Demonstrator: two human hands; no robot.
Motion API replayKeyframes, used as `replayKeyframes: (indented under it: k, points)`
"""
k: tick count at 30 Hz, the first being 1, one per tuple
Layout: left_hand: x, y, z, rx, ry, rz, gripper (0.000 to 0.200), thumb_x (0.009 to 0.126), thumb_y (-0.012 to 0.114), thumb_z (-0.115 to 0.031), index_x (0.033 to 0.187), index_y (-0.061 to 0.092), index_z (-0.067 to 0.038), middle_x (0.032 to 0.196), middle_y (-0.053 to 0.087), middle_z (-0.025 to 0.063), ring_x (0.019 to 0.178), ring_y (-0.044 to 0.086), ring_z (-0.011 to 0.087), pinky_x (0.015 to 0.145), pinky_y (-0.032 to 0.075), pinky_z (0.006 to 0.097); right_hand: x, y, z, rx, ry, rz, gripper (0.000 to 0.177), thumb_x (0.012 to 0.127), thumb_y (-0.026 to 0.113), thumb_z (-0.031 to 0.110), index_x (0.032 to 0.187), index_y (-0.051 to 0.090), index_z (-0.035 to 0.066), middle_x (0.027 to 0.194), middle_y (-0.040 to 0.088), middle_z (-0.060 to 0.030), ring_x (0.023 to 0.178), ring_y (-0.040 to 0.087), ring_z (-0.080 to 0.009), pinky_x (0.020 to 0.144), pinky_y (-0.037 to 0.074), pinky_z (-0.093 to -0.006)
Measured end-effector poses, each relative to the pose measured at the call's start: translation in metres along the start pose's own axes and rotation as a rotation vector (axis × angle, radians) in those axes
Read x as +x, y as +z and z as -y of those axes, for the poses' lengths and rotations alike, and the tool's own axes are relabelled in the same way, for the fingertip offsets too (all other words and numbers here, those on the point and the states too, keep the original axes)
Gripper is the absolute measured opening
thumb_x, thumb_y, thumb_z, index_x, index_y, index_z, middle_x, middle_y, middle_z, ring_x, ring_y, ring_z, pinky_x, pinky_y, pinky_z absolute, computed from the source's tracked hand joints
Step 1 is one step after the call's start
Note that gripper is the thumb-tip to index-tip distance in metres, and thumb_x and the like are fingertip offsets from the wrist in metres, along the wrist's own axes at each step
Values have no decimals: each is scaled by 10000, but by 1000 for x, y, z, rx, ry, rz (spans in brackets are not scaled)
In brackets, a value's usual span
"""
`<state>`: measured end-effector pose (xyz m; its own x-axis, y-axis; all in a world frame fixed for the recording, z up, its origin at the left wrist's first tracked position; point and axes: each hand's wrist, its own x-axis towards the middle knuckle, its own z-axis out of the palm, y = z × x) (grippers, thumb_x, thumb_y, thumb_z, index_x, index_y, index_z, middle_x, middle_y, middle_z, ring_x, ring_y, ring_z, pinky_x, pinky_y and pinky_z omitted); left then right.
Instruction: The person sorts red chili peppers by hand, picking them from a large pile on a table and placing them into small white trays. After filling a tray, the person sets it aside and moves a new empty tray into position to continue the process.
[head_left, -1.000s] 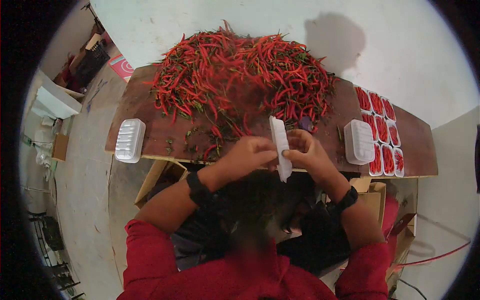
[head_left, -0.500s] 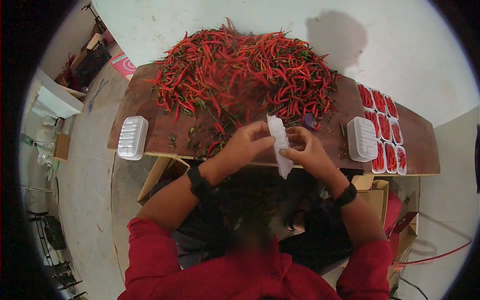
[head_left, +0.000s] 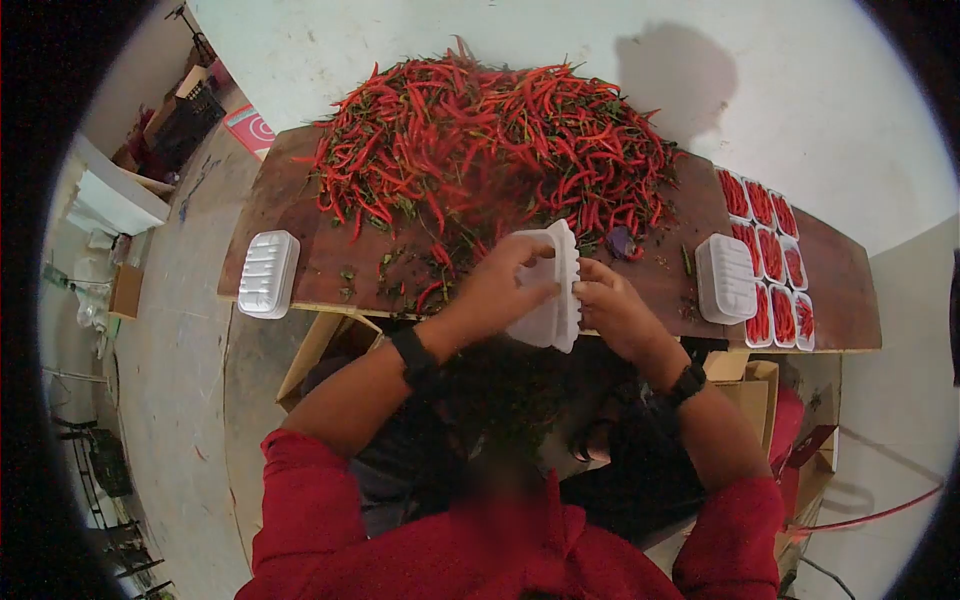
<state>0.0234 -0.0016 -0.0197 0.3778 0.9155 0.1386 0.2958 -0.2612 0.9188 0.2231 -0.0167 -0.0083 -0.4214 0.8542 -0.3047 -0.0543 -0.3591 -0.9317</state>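
Note:
In front of me, at the table's near edge, a white plastic tray (head_left: 544,326) is held tilted up on its side, its hollow facing left. My left hand (head_left: 496,290) grips it, with fingers reaching into the hollow. On the other side, my right hand (head_left: 622,312) pinches the tray's ridged rim. Behind the tray spreads a large heap of red chillies (head_left: 400,130) mixed with green stems and leaves. A small purple item (head_left: 620,241) lies at the heap's near right edge.
White trays (head_left: 268,274) sit upside down at the table's left end, and a similar stack (head_left: 725,279) is at the right. Several chilli-filled trays (head_left: 768,254) stand in rows beyond it. Under the brown table (head_left: 690,210) are cardboard boxes (head_left: 755,400). A wall rises behind.
The tray has turned from nearly edge-on so its hollow shows to the left. My left hand's fingers have moved into it, and my right hand has shifted along the rim.

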Motion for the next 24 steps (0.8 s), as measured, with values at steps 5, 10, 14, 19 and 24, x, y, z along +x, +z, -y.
replayKeyframes:
  k: [5,10,14,19,24]
  points:
    - [-4,14,5,312,137,-16,539,725,674,-229,1179,477,-16,1209,471,176,1138,456,341,963,378,417,0,2,-4,176,11,-33,513,847,532,245,1290,359,54,1109,531,-68,966,566,-176,793,482,-327]
    - [-7,20,5,459,339,-1,527,680,657,-134,1155,480,8,1192,466,195,1106,454,362,960,371,405,-10,12,13,349,47,43,505,868,536,244,1294,362,37,1219,489,-90,1068,524,-229,869,460,-386]
    - [-13,27,3,552,457,92,467,661,615,-76,1110,508,-2,1150,490,183,1037,490,351,870,433,406,-6,3,0,218,8,23,456,870,530,225,1268,413,37,1169,529,-82,1006,553,-210,846,464,-352]
    - [-13,12,-6,607,467,73,351,673,566,-25,1023,548,-37,1042,542,159,964,527,339,802,463,403,-1,-13,-14,173,17,-135,396,856,510,179,1215,467,14,1107,556,-95,948,569,-209,819,470,-337]
    - [-14,-29,-13,645,467,-137,297,681,508,15,963,566,-59,985,562,155,918,546,344,796,463,415,-5,-29,1,105,12,-316,343,848,466,134,1171,486,20,1049,564,-107,901,578,-215,769,493,-365]
